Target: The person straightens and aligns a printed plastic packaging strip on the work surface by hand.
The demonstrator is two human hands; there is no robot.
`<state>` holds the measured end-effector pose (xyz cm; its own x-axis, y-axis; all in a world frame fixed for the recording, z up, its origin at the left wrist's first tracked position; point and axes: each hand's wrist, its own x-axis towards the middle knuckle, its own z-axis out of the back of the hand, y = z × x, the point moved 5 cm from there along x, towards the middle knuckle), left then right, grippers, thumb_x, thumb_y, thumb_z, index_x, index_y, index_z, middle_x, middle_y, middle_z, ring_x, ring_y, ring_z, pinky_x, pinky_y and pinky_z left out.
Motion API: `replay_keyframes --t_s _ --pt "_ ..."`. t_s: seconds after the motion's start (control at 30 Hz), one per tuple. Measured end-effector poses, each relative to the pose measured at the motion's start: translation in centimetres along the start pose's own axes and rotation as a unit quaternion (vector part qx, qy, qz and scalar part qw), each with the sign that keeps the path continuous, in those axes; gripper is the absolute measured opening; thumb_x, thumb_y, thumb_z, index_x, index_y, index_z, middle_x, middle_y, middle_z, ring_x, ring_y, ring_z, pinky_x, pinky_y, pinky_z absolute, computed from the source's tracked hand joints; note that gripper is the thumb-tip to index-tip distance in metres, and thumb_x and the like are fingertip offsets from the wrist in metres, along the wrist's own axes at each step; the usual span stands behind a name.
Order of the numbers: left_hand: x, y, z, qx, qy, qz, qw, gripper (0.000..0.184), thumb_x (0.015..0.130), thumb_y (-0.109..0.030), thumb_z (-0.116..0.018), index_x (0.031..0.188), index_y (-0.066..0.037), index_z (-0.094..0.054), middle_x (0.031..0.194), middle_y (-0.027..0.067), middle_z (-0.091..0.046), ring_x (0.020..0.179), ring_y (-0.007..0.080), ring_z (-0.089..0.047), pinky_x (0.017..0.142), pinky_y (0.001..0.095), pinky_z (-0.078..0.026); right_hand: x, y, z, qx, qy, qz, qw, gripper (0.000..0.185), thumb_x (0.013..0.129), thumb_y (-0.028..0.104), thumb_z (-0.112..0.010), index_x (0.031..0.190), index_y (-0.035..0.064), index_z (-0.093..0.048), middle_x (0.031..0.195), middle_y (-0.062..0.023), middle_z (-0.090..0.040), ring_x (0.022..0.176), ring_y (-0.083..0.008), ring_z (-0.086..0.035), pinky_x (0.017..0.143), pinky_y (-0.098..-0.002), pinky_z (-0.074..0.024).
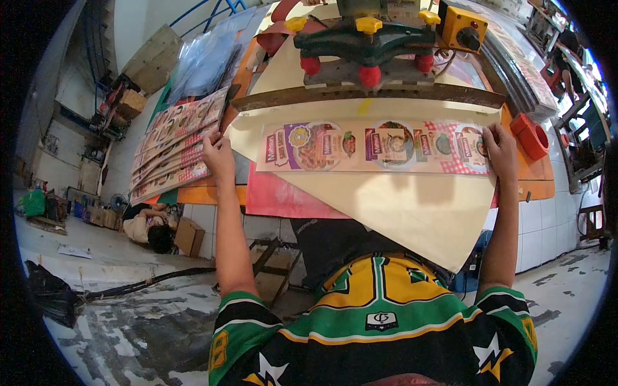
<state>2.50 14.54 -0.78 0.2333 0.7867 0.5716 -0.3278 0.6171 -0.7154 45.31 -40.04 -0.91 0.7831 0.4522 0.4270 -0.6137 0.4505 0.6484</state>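
Note:
A long printed sheet (pixel 380 149) with food pictures and a glossy surface lies flat across a cream sheet (pixel 386 193). My right hand (pixel 501 153) is at the printed sheet's right end, its fingers curled over that edge. On the other side my left hand (pixel 219 153) is closed, between the cream sheet's left corner and a fanned stack of printed sheets (pixel 170 145). Whatever its fingers pinch is too small to tell. Just beyond the printed sheet runs a metal bar (pixel 367 96) of a press.
Above the bar sits the dark press head (pixel 367 42) with yellow knobs and red feet. A yellow control box (pixel 463 31) is at its right. Red tape rolls (pixel 531 136) lie at the table's right edge. Clear plastic sheets (pixel 203 61) are piled back left. A person (pixel 149 225) is low at left.

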Motion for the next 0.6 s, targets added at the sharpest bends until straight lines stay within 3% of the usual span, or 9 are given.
replay_keyframes --t_s 0.07,0.13,0.27,0.33,0.47,0.6 --pt "0.1 1.0 0.0 -0.025 0.002 -0.003 1.0 0.036 0.091 -0.005 -0.062 0.126 0.002 -0.055 0.107 0.016 -0.068 0.094 0.0208 -0.068 0.082 0.0317 -0.054 0.1 -0.4 -0.1 0.002 0.007 -0.007 1.0 0.024 0.096 0.02 -0.061 0.087 -0.0029 -0.058 0.07 -0.0144 -0.062 0.064 -0.0203 -0.06 0.062 -0.0355 -0.0461" --pt "0.0 1.6 0.1 -0.053 0.017 0.082 0.995 0.038 0.091 -0.006 -0.062 0.127 0.0 -0.053 0.095 0.0131 -0.069 0.083 0.0166 -0.066 0.074 0.0292 -0.053 0.2 -1.0 -0.3 -0.005 0.004 -0.002 1.0 0.024 0.096 0.02 -0.061 0.088 -0.003 -0.058 0.069 -0.0136 -0.061 0.063 -0.0187 -0.059 0.061 -0.0351 -0.0458" --pt "-0.2 1.2 0.4 -0.049 0.005 0.072 0.996 0.037 0.091 -0.008 -0.063 0.126 -0.001 -0.052 0.083 0.0093 -0.069 0.071 0.0137 -0.062 0.064 0.0272 -0.049 0.2 -1.0 -0.3 0.002 0.004 0.0 1.0 0.025 0.097 0.02 -0.06 0.087 -0.0032 -0.058 0.068 -0.0115 -0.06 0.062 -0.0156 -0.057 0.059 -0.0343 -0.0452" --pt "-0.2 1.5 0.3 -0.16 -0.022 0.092 0.983 0.035 0.091 -0.01 -0.064 0.123 -0.002 -0.053 0.077 0.0083 -0.068 0.064 0.0123 -0.06 0.058 0.027 -0.047 0.3 -1.2 -0.4 0.022 0.004 0.006 1.0 0.025 0.097 0.019 -0.06 0.087 -0.0034 -0.058 0.066 -0.0093 -0.059 0.062 -0.0129 -0.055 0.058 -0.0332 -0.0445" --pt "-0.4 1.6 0.5 -0.154 -0.024 0.117 0.981 0.036 0.09 -0.011 -0.066 0.122 -0.002 -0.052 0.078 0.0096 -0.069 0.063 0.0123 -0.06 0.056 0.0269 -0.047 0.1 -0.7 -0.3 0.009 -0.004 0.011 1.0 0.026 0.097 0.019 -0.06 0.086 -0.0033 -0.058 0.066 -0.0084 -0.058 0.062 -0.0122 -0.054 0.058 -0.0327 -0.0438" --pt "0.0 3.1 0.8 -0.027 -0.026 0.113 0.993 0.029 0.09 -0.019 -0.068 0.11 0.001 -0.059 0.076 0.0096 -0.069 0.064 0.0158 -0.062 0.06 0.0301 -0.048 0.2 -0.8 -0.3 0.02 0.001 0.002 1.0 0.027 0.097 0.021 -0.06 0.084 -0.0028 -0.056 0.067 -0.0093 -0.057 0.063 -0.0125 -0.053 0.059 -0.0326 -0.0431"
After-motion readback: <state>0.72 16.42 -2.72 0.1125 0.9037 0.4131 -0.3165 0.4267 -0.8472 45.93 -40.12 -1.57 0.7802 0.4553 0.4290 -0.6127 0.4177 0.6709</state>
